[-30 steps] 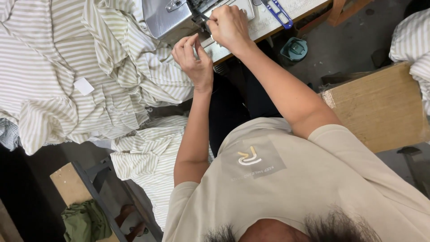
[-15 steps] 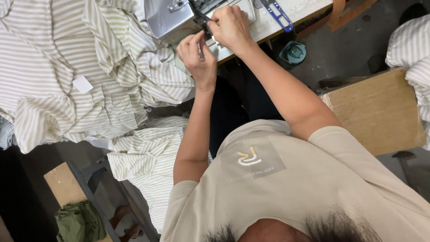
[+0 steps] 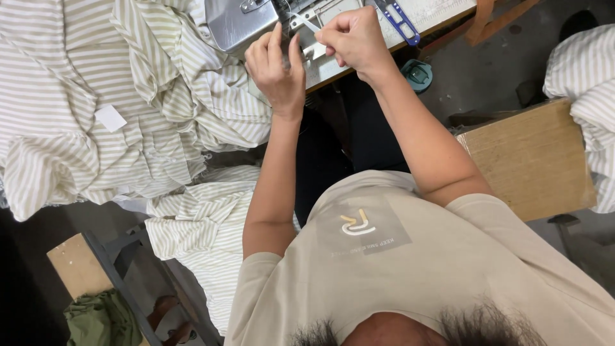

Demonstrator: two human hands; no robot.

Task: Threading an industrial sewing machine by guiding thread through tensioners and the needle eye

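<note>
At the top centre of the frame a narrow white strip (image 3: pixel 307 23) — small, its far end hard to make out — is pinched in the grip of the right hand (image 3: pixel 354 37), just in front of the grey sewing machine (image 3: pixel 238 23). The left hand (image 3: pixel 277 66) stands beside it, fingers loosely raised, grasping nothing. Blue thread snips (image 3: pixel 398 19) lie on the worktop (image 3: pixel 442 13) at upper right; striped cloth (image 3: pixel 77 109) is heaped at left.
</note>
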